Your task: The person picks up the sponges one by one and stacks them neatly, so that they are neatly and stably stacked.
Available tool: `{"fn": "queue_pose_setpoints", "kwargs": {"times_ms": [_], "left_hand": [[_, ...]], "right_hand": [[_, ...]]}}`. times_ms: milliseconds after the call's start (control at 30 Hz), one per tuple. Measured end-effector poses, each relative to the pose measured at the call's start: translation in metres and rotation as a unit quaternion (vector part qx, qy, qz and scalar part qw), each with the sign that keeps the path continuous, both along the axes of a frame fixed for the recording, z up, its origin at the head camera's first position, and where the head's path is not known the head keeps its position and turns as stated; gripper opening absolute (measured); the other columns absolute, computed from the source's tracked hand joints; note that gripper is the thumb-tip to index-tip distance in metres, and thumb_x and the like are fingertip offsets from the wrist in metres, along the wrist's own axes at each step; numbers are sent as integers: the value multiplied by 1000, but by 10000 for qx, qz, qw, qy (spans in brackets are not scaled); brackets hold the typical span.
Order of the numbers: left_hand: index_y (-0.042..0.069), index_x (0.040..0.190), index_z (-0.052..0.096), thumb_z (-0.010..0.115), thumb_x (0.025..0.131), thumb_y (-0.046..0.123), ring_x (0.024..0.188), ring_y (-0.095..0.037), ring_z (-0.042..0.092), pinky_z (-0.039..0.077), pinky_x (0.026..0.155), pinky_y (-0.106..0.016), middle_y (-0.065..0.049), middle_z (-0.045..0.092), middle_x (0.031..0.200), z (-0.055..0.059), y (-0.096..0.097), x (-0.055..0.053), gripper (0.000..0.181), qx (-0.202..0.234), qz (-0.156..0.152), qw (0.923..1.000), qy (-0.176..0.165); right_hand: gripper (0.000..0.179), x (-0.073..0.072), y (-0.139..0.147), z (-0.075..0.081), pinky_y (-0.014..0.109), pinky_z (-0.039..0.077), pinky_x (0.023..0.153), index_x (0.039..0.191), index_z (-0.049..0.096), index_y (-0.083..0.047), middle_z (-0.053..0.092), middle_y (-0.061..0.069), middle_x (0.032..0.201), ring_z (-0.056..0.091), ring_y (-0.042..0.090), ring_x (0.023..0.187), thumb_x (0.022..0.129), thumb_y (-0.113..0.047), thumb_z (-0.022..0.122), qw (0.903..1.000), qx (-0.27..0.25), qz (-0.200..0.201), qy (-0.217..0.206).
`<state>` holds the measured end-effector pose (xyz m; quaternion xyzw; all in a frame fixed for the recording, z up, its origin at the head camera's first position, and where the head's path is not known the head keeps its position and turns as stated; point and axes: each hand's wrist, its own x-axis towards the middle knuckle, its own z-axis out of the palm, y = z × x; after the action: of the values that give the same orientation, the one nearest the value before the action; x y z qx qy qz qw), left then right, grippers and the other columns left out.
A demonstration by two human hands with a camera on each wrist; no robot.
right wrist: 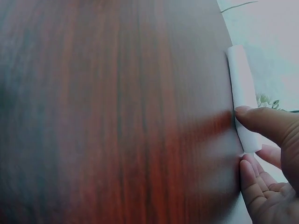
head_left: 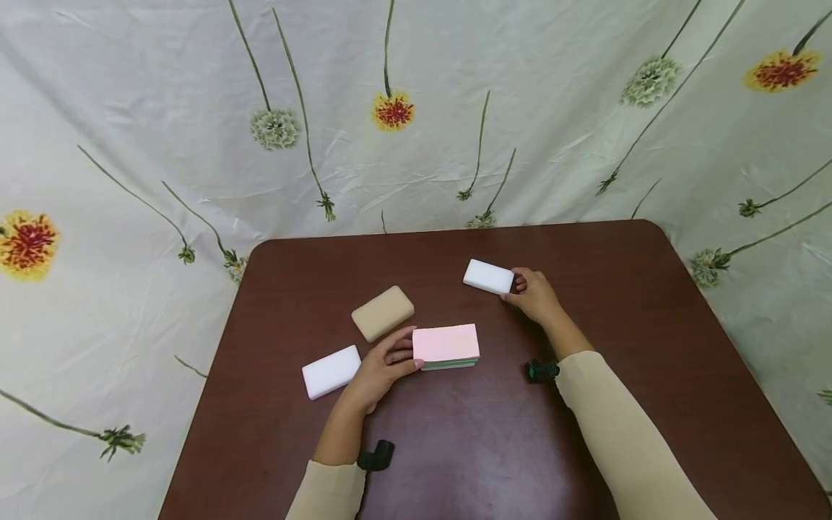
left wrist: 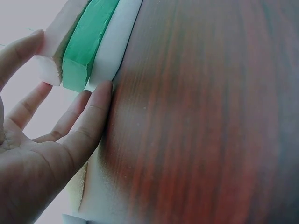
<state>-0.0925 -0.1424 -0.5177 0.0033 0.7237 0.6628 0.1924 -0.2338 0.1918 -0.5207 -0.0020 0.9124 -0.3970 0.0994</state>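
My left hand [head_left: 380,370] holds the left end of a stack of flat rectangular bars [head_left: 445,344], thumb on the near side, index finger at the far corner. Edge-on in the left wrist view, the stack has a pink bar [left wrist: 55,46] on top, a green bar [left wrist: 86,51] under it and a white bar [left wrist: 112,46] on the table. Farther back and to the right, a separate white bar [head_left: 489,276] lies flat. My right hand [head_left: 536,297] pinches its right end; in the right wrist view the thumb presses its near edge [right wrist: 243,88].
Left of the stack lie a beige bar [head_left: 383,313] with rounded corners and another white bar [head_left: 330,372], the latter close beside my left hand. The brown wooden table [head_left: 455,462] has its back edge near a flower-printed cloth [head_left: 422,173].
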Motion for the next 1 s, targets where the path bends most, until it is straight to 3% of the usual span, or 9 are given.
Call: {"fn": "queue_pose_setpoints", "kwargs": {"times_ms": [500,1000], "left_hand": [[26,153,43,78,90,24,132,-28,54,50,102,-36,-12,48,144,0,0,1,72,-6,-1,10000,5],[23,155,41,77,91,24,132,-29,54,50,100,-33,-12,48,144,-1,0,1,74,56,-48,10000,51]], "right_hand": [[64,8,0,-4,48,47,103,142,47,2,50,23,129,55,37,117,90,-20,77,9994,-220,-9,257],[64,31,-3,-4,47,49,106,141,48,1,53,23,132,60,38,121,90,-24,77,9987,-422,108,251]]}}
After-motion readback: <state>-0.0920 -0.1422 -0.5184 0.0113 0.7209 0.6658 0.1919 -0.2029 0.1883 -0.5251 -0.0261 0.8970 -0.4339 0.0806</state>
